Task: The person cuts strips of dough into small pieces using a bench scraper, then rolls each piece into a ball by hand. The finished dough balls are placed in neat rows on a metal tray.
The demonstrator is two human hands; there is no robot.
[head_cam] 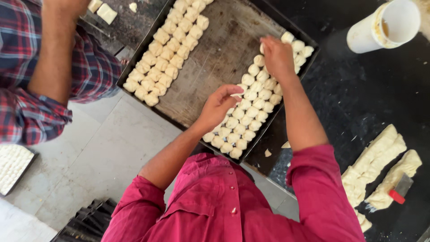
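Left hand (221,104) pinches a dough piece (236,96) at the row's edge, right hand (277,56) is closed on another farther up, both packing pieces tight under the fingers to fill the tray (215,49).

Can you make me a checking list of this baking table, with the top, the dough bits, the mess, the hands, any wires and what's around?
Surface: dark worktop, floury.
Job's things: metal tray with dough pieces in rows at both sides.
Clutter: dough strips, red-handled scraper, white cup, crumbs.
Hands: left hand and right hand both on the dough pieces; grip unclear.
Cables: nothing seen.
Surroundings: a person in a checked shirt, pale floor, another filled tray.
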